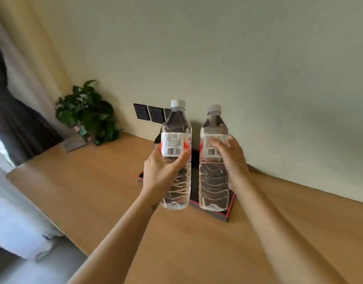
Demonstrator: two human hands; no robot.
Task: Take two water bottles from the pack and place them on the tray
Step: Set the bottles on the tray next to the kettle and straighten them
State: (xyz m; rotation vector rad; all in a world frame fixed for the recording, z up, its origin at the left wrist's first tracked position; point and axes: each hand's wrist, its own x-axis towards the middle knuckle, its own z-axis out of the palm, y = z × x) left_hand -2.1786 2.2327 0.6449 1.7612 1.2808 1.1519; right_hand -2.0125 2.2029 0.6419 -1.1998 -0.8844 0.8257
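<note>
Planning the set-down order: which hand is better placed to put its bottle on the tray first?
Probably the right hand. Its bottle hangs upright with its base over the black tray. The left hand holds its bottle nearer the tray's left edge, base seemingly partly over the table.

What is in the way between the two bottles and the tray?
Nothing visible. The left hand and right hand hold the two bottles upright over the black tray; what shows of it looks bare, though much is hidden.
</note>
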